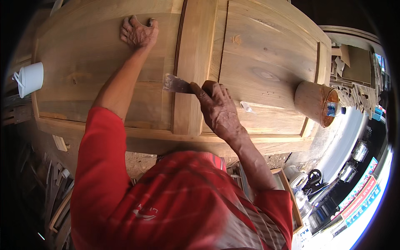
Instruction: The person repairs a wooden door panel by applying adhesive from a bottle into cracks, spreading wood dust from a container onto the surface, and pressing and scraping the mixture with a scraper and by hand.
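Scraper (177,84), with a flat, worn metal blade, is over the middle of a wooden door (104,79), at the left edge of its broad central rail (195,54). Its blade points left; whether it touches the wood, I cannot tell. The right hand (219,110) grips its near end, fingers closed around it and thumb laid along it. Farther off and to the left, the left hand (139,33) rests on the left panel with its fingers spread and bent; it appears to hold nothing.

Just right of the right hand, a small white object (246,107) lies on the right panel, too small to identify. Toward the far side of that panel is a pale, rough patch (236,39). At the right end of the door, a brownish bucket (309,100) looks tilted by the lens, with a clear and blue bottle (333,109) at its mouth. A white container (31,79) with a handle stands at the far left edge. Beyond the bucket, wood scraps (354,96) are piled up. Nearest is the person's red shirt (179,200), and a wooden frame (296,212) sits at near right.
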A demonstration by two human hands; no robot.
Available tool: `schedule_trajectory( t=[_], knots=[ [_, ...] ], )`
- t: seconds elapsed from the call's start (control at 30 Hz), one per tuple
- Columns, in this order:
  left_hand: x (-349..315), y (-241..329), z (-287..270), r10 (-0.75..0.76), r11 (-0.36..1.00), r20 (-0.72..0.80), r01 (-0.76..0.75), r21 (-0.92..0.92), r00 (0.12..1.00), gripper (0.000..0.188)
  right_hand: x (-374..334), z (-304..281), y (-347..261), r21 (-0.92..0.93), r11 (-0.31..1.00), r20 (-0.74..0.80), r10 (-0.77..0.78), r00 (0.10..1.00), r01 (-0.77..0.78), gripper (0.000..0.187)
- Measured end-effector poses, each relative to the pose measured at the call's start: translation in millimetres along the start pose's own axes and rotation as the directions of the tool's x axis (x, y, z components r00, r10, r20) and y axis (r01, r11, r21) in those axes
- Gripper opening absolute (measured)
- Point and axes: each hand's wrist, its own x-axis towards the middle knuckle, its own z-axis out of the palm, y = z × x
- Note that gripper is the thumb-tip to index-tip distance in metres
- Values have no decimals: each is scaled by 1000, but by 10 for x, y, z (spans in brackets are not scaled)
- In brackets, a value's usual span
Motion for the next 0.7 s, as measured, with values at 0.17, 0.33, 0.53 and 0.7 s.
schedule_trajectory(
  t=[0.17,0.33,0.53,0.7],
  knots=[
    [-76,-4,-117,140,982,-61,-146,-119,988,81,-300,-904,854,-125,967,-320,172,932,-221,44],
    [-1010,841,-433,736,555,32,-576,-600,676,76,-621,-567,1692,-195,925,-286,264,921,-326,38],
    [-1583,1420,-179,843,523,152,-718,-460,517,83,-436,-367,1907,-130,952,-252,240,937,-279,46],
    [-1440,1523,-49,859,492,111,-745,-450,500,81,-220,-303,1966,-91,969,-226,203,953,-228,47]
  ],
)
